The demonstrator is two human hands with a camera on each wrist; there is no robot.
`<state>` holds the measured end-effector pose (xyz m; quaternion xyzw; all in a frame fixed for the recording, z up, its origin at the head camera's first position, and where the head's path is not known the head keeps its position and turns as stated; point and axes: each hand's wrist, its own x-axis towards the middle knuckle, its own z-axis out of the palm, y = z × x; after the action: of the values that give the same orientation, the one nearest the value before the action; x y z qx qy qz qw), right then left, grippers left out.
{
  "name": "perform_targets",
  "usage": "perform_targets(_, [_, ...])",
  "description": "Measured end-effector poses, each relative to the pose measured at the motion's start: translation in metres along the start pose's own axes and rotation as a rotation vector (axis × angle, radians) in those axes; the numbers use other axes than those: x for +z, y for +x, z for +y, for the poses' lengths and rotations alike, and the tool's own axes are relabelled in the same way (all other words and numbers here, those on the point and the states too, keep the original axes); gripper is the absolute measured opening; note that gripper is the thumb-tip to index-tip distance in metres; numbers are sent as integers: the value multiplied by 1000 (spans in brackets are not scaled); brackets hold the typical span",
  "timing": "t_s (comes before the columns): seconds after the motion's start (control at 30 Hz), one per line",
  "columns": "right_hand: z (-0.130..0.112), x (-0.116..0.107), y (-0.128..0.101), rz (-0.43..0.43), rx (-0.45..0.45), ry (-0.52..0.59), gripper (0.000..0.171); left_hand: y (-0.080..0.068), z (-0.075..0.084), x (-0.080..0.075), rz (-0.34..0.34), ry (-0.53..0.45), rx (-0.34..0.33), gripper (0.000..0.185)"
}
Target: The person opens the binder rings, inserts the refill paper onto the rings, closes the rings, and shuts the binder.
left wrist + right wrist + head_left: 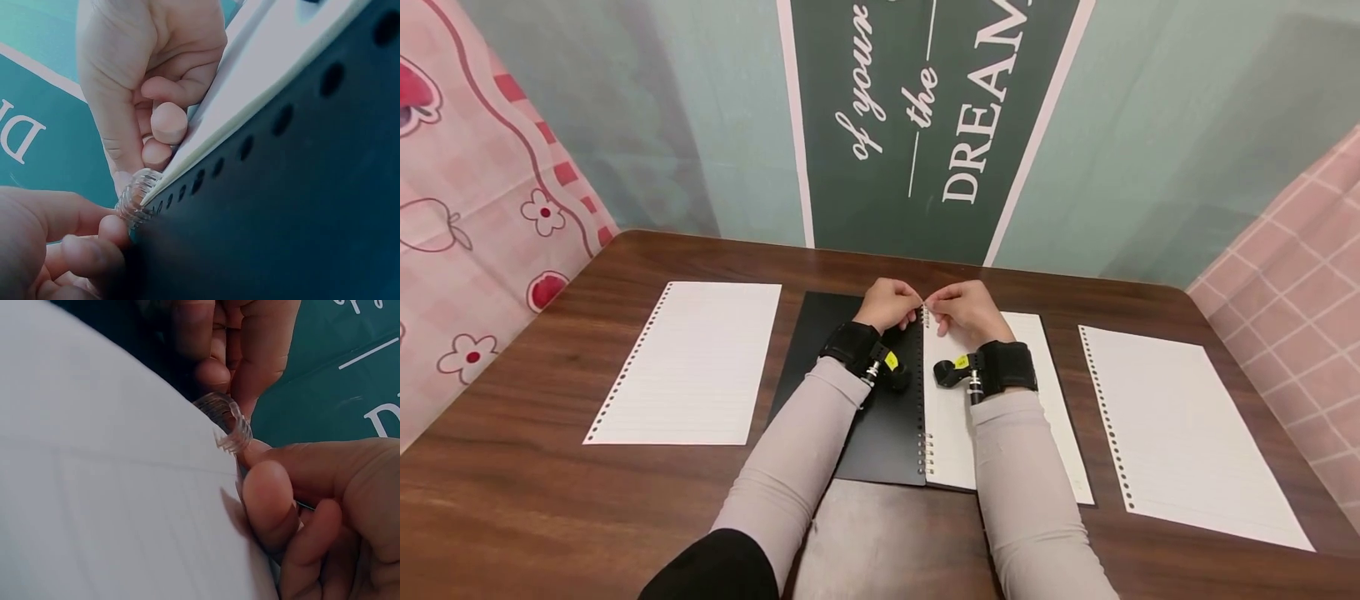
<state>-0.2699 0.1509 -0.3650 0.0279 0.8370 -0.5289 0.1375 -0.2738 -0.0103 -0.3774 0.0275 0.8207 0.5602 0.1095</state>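
Head view: the open ring-bound notebook (898, 437) lies mid-table (512, 508), spine running away from the person, cover and page partly hidden by sleeved forearms (797, 454); left hand (887, 307) and right hand (968, 310) pinch its far end. Left wrist view: fingertips (112, 230) obscure some clear rings (139, 195). Right wrist view: the page (112, 456) is cut off, its ruling blurred.

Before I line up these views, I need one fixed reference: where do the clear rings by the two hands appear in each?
Head: clear rings just right of centre, at the far end of the notebook.
Left wrist: clear rings left of centre, below the middle.
Right wrist: clear rings right of centre, slightly above the middle.
Shared landmark: the white-lettered dark green panel.
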Motion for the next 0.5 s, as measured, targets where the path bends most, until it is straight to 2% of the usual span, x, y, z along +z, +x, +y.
perform_targets(0.23, [-2, -1, -1, 15, 11, 79, 24, -1, 3, -1, 15, -21, 1, 12])
perform_targets(0.4, [0, -3, -1, 3, 0, 65, 21, -3, 2, -1, 25, -34, -18, 13])
perform_targets(0.5, [3, -4, -3, -25, 2, 36, 19, -5, 0, -3, 3, -23, -29, 12])
